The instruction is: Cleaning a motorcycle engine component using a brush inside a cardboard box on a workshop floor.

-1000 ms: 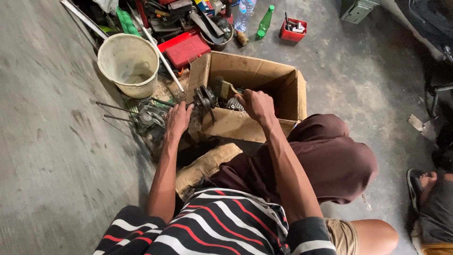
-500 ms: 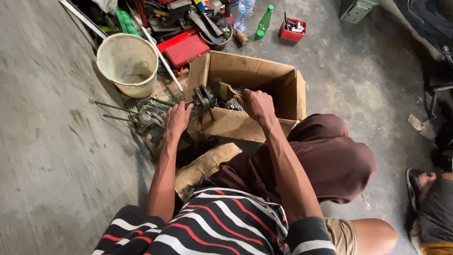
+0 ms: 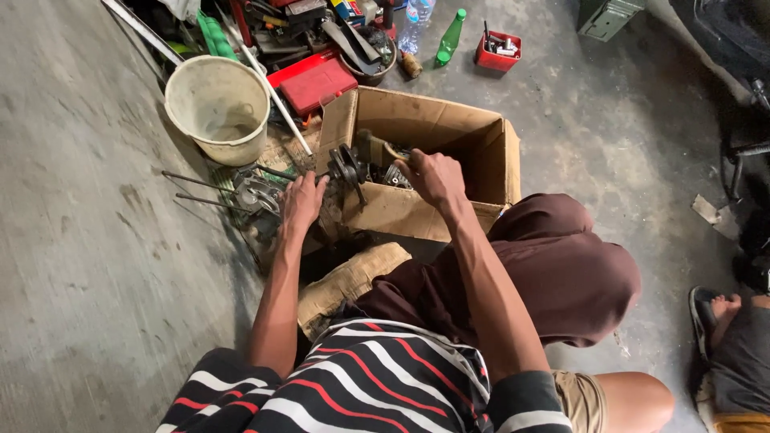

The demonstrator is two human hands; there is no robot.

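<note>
Brown cardboard box point(image 3: 449, 152) sits open on the concrete floor point(image 3: 88, 265) just beyond my knees, and both my hands are at its near left corner. My right hand point(image 3: 433, 178) is inside the box's near edge, fingers clenched around a wooden-looking handle point(image 3: 375, 149) that sticks up and to the left out of a heap of dark metal parts; I cannot tell what tool the handle belongs to. My left hand point(image 3: 301, 202) is just outside the box's left wall, fingers curled on a dark, greasy metal part point(image 3: 346, 167) that rests across the box's left flap, though how tightly they close on it I cannot tell from here. Touching that hand on the left, thin metal rods point(image 3: 196, 188) and a small shiny metal assembly point(image 3: 255, 194) lie on the floor. Further left and farther away stands a dirty cream plastic bucket point(image 3: 218, 108), with a pale rod point(image 3: 273, 96) leaning past its right side. Beyond the box, a red flat case point(image 3: 317, 84) lies among a pile of tools, and farther right stand a green bottle point(image 3: 451, 37), a clear bottle point(image 3: 417, 16) and a small red tray point(image 3: 497, 50) of bits. Near me, under my left forearm, is a folded tan sack point(image 3: 345, 285). My maroon-clad knee point(image 3: 561, 273) is raised to the right of the box. At the far right edge another person's bare foot point(image 3: 718, 309) rests on the floor, well apart from my hands.
</note>
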